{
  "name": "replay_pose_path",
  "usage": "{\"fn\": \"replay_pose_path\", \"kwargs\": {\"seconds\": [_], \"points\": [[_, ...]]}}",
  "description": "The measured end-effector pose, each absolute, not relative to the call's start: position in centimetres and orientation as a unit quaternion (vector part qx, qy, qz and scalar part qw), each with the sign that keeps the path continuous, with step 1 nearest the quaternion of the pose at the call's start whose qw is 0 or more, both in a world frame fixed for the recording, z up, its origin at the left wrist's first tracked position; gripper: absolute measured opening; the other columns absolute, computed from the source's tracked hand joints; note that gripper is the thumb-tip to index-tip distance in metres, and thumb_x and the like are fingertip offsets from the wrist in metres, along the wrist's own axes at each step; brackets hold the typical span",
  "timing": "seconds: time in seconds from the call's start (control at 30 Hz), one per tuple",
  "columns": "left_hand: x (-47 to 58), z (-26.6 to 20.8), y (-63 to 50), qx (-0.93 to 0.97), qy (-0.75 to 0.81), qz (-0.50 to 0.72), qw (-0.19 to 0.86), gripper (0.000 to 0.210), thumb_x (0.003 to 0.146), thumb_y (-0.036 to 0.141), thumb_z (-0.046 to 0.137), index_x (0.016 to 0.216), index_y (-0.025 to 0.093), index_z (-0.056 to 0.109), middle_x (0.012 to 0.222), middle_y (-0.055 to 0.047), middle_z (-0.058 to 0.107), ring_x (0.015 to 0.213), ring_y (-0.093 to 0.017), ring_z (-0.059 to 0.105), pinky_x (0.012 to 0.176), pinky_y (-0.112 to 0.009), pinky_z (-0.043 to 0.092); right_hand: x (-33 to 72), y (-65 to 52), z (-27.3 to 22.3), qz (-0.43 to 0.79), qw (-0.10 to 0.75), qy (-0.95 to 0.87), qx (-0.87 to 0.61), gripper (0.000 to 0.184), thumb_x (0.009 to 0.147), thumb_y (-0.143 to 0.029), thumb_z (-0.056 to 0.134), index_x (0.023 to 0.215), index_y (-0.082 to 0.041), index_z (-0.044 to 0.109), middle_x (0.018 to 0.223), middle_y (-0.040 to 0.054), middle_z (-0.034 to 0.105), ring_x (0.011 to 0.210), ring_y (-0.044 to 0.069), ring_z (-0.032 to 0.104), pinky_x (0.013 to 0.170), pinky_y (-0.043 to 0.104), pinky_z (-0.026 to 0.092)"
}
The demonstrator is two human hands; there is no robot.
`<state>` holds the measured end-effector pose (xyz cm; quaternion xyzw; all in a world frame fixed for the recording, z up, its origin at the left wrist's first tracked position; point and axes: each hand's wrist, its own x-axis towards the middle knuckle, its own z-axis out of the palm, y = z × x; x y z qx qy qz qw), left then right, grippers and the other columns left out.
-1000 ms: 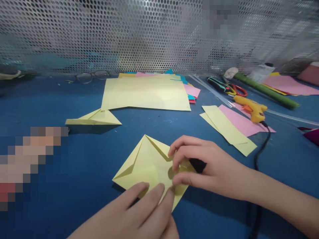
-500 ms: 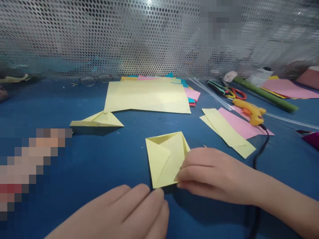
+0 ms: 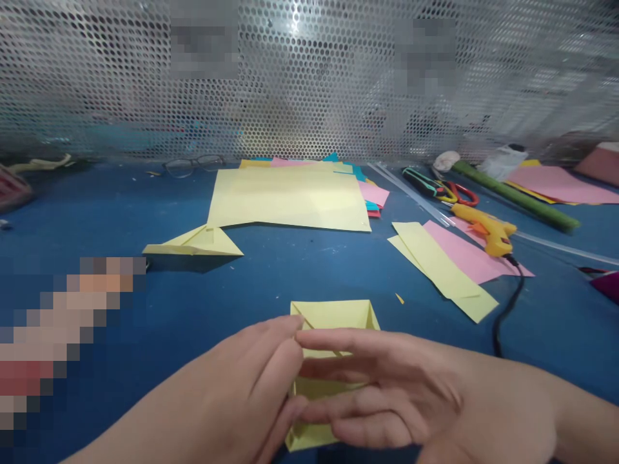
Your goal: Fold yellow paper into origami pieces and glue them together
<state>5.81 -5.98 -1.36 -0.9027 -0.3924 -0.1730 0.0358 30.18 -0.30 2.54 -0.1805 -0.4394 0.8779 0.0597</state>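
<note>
A square of folded yellow paper [image 3: 338, 314] lies on the blue table, its sides partly raised like a shallow box. My left hand [image 3: 236, 386] is closed along the left side, fingertips on that edge. Across the middle reaches my right hand [image 3: 396, 393], palm partly turned up, its fingers stretched out and apart, their tips at the left side against my left fingers. Both hands hide much of the paper. Further left stands another folded yellow paper piece [image 3: 200, 241], low and pointed.
Behind lie stacked paper sheets [image 3: 290, 196] and eyeglasses [image 3: 193, 165]. To the right are yellow strips [image 3: 442, 274], pink paper [image 3: 476, 254], a yellow glue gun [image 3: 488, 229] with a black cord, red-handled scissors [image 3: 464, 193] and a green stem [image 3: 517, 196]. A perforated metal screen [image 3: 309, 84] rises behind.
The folded paper has come nearer and its sides stand up more. My right hand has moved from its right edge across it, fingers extending. My left hand has risen to its left side.
</note>
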Motion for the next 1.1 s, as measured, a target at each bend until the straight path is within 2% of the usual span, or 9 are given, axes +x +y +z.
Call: {"fn": "replay_pose_path", "kwargs": {"seconds": [0.1,0.2,0.23,0.3,0.4,0.6,0.73,0.9,1.1], "points": [[5.9,-0.8,-5.6,-0.906,-0.386,-0.155,0.073,0.039,0.107,0.025,0.029,0.11,0.019,0.067,0.099,-0.006,0.073,0.095,-0.024,0.069,0.089,-0.036,0.055,31.2,0.1,3.1,0.866,0.041,-0.484,-0.119,0.105,0.07,-0.019,0.092,0.157,-0.027,0.034,0.156,0.0131,0.049,0.138,0.024,0.052,0.11,0.032,0.045],[6.1,-0.5,-5.1,-0.907,-0.372,-0.164,0.107,0.05,0.11,0.03,0.014,0.096,0.021,0.062,0.088,-0.005,0.071,0.085,-0.023,0.069,0.077,-0.034,0.053,32.0,-0.1,4.4,0.791,0.075,-0.585,-0.163,0.053,0.085,-0.023,0.081,0.135,-0.03,0.065,0.13,0.005,0.072,0.116,0.021,0.071,0.095,0.03,0.057],[6.1,-0.4,-5.1,-0.906,-0.37,-0.173,0.113,0.051,0.111,0.034,0.013,0.093,0.022,0.059,0.086,-0.004,0.07,0.081,-0.023,0.068,0.073,-0.034,0.052,32.1,-0.3,4.8,0.74,0.131,-0.628,-0.2,0.038,0.089,-0.022,0.076,0.125,-0.032,0.071,0.12,0.0017,0.077,0.107,0.018,0.075,0.09,0.027,0.059],[6.0,-0.4,-5.1,-0.906,-0.364,-0.187,0.109,0.05,0.111,0.044,0.013,0.091,0.023,0.055,0.083,-0.003,0.068,0.078,-0.022,0.066,0.071,-0.035,0.05,32.0,-0.5,5.2,0.59,0.226,-0.723,-0.28,0.03,0.088,-0.02,0.076,0.113,-0.035,0.075,0.11,-0.0028,0.078,0.107,0.016,0.073,0.095,0.027,0.056],[5.9,-0.1,-5.1,-0.909,-0.355,-0.193,0.1,0.047,0.111,0.045,0.015,0.094,0.023,0.053,0.085,-0.002,0.066,0.081,-0.022,0.065,0.076,-0.034,0.048,31.3,-0.4,4.5,0.42,0.245,-0.792,-0.37,0.02,0.089,-0.028,0.075,0.108,-0.031,0.074,0.116,-0.0006,0.075,0.113,0.018,0.068,0.099,0.03,0.054],[6.3,1.0,-4.7,-0.914,-0.353,-0.142,0.143,0.044,0.107,0.021,0.024,0.086,0.022,0.063,0.082,-0.002,0.065,0.08,-0.024,0.062,0.08,-0.036,0.05,30.7,0.2,1.8,0.334,0.166,-0.843,-0.388,0.026,0.097,-0.037,0.065,0.119,-0.025,0.07,0.124,0.0042,0.069,0.118,0.019,0.062,0.104,0.034,0.049],[6.4,1.2,-4.4,-0.919,-0.329,-0.085,0.199,0.045,0.083,-0.006,0.03,0.079,0.018,0.068,0.077,-0.005,0.063,0.073,-0.023,0.058,0.076,-0.034,0.05,30.3,-0.4,1.5,0.336,0.172,-0.855,-0.357,0.033,0.095,-0.038,0.069,0.124,-0.023,0.068,0.122,0.0042,0.069,0.113,0.016,0.063,0.101,0.028,0.05],[5.8,0.9,-4.3,-0.914,-0.355,-0.102,0.167,0.043,0.08,-0.009,0.033,0.087,0.019,0.066,0.08,-0.002,0.066,0.074,-0.02,0.063,0.072,-0.028,0.054,29.7,-1.2,2.1,0.345,0.178,-0.873,-0.295,0.029,0.094,-0.036,0.071,0.118,-0.021,0.071,0.116,0.0043,0.071,0.106,0.014,0.066,0.094,0.021,0.051],[4.7,0.9,-4.7,-0.916,-0.373,-0.136,0.057,0.039,0.076,-0.006,0.037,0.09,0.021,0.062,0.087,-0.002,0.068,0.087,-0.018,0.066,0.076,-0.025,0.057,29.6,-1.4,2.6,0.32,0.161,-0.895,-0.267,0.03,0.084,-0.042,0.08,0.102,-0.019,0.075,0.105,0.0049,0.07,0.094,0.016,0.065,0.087,0.025,0.053]]}}
